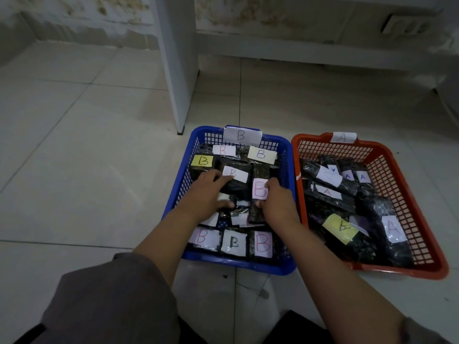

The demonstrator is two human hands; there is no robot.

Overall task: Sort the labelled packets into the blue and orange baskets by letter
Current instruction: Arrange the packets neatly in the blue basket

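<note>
Blue basket: the blue basket (pixel 173 202), tagged B on its far rim, is taken as the landmark; it is seen filled with dark packets, every readable label a B.
Orange basket: the orange basket (pixel 407 184), touching or just beside the blue basket on its right, is tagged A and holds packets whose readable labels are A.
Left hand: the left hand (pixel 207 194) is laid inside the blue basket, fingers curled over a white-labelled B packet (pixel 234 178) near its middle.
Right hand: the right hand (pixel 275 201) is closed round a pink-labelled B packet (pixel 259 199), gripped upright just right of the basket's middle.
Unsorted packets: none are seen on the floor (pixel 74 170) around the blue basket.
Progress: sorting is judged nearly or fully done; only the setting down of the two handled B packets appears left.
</note>
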